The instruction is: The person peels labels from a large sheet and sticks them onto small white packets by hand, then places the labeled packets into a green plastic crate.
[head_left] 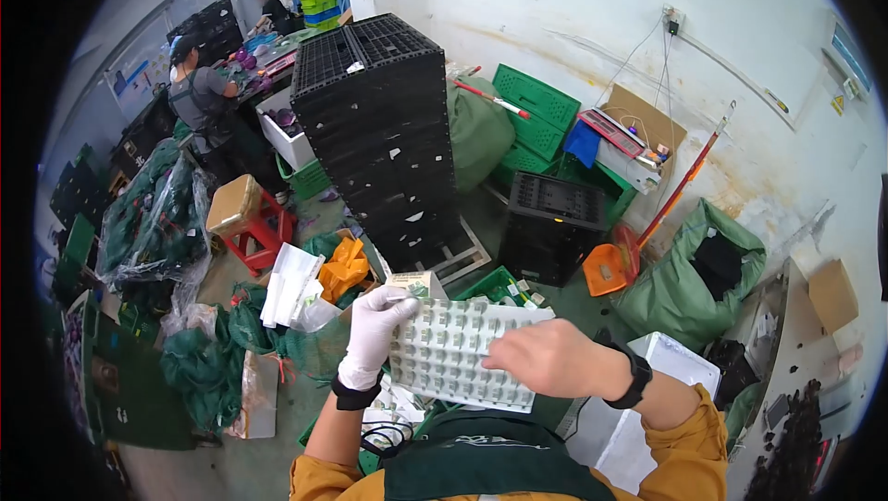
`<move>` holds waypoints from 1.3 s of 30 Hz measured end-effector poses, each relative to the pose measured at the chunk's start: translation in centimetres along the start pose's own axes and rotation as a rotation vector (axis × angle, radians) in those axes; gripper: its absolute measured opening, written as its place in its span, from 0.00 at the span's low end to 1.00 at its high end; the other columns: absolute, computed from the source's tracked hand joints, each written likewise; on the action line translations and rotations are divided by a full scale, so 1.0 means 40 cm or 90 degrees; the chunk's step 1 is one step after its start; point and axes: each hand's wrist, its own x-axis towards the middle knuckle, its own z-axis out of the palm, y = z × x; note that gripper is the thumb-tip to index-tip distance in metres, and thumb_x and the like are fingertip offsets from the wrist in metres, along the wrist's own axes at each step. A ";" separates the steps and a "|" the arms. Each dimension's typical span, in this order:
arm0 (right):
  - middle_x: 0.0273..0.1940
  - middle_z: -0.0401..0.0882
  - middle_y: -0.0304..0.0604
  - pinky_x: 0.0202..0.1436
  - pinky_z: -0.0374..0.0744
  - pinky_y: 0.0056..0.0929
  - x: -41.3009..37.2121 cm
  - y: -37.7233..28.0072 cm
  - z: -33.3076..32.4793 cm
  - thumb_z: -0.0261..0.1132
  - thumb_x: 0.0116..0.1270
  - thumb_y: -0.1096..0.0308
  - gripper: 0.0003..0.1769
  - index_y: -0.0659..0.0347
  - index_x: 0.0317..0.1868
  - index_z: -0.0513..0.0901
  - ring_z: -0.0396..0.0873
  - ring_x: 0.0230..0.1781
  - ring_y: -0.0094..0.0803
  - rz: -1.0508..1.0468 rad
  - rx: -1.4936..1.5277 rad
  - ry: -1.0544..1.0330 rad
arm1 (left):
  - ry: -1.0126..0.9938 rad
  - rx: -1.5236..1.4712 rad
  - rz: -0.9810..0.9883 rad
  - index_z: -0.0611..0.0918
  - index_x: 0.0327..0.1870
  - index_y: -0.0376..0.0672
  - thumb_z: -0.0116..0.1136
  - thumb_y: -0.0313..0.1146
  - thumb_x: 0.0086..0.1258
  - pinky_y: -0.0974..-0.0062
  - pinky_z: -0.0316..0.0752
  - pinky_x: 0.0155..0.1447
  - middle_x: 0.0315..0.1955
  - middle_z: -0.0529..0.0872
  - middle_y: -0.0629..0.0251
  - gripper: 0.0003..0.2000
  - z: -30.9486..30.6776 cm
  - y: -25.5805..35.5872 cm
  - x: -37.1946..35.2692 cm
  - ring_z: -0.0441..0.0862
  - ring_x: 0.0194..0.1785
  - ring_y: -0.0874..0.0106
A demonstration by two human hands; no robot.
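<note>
In a white glove, my left hand [380,323] grips the upper left edge of a white sheet [453,373] covered with rows of small greyish-green pieces; their kind I cannot make out. My bare right hand [546,358] is closed in a pinch over the right part of the sheet, fingertips at one of the rows. Whatever is between those fingertips is hidden. The sheet is tilted in front of my dark green apron [481,455]. Just behind it, a small printed box [416,284] and a green crate [509,290] holding small packets show.
Tall stacked black crates [375,131] stand ahead. A lower black crate stack [552,223], an orange dustpan [606,270] and a green sack [694,270] are to the right. Left are a red stool [250,223] and green net bags [199,362]. A co-worker [199,98] stands farther back.
</note>
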 end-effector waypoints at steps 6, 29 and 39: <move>0.25 0.79 0.47 0.25 0.72 0.33 0.007 0.088 0.062 0.62 0.61 0.64 0.10 0.64 0.30 0.76 0.76 0.19 0.37 0.496 0.417 -0.078 | -0.160 0.100 0.173 0.82 0.25 0.37 0.64 0.23 0.52 0.81 0.71 0.38 0.24 0.81 0.68 0.02 0.044 0.008 -0.039 0.77 0.31 0.79; 0.17 0.75 0.45 0.25 0.73 0.35 0.010 0.063 0.145 0.66 0.56 0.55 0.20 0.65 0.21 0.73 0.74 0.17 0.43 0.566 0.283 0.050 | -0.161 0.058 0.085 0.83 0.28 0.34 0.62 0.22 0.54 0.80 0.71 0.40 0.30 0.81 0.66 0.02 0.082 -0.024 -0.109 0.77 0.34 0.78; 0.24 0.77 0.32 0.25 0.68 0.17 -0.018 0.146 0.154 0.64 0.62 0.68 0.08 0.66 0.30 0.80 0.69 0.23 0.14 0.686 0.738 0.226 | -0.209 0.037 0.014 0.82 0.29 0.36 0.63 0.25 0.57 0.82 0.72 0.38 0.25 0.82 0.68 0.03 0.088 -0.058 -0.125 0.77 0.32 0.80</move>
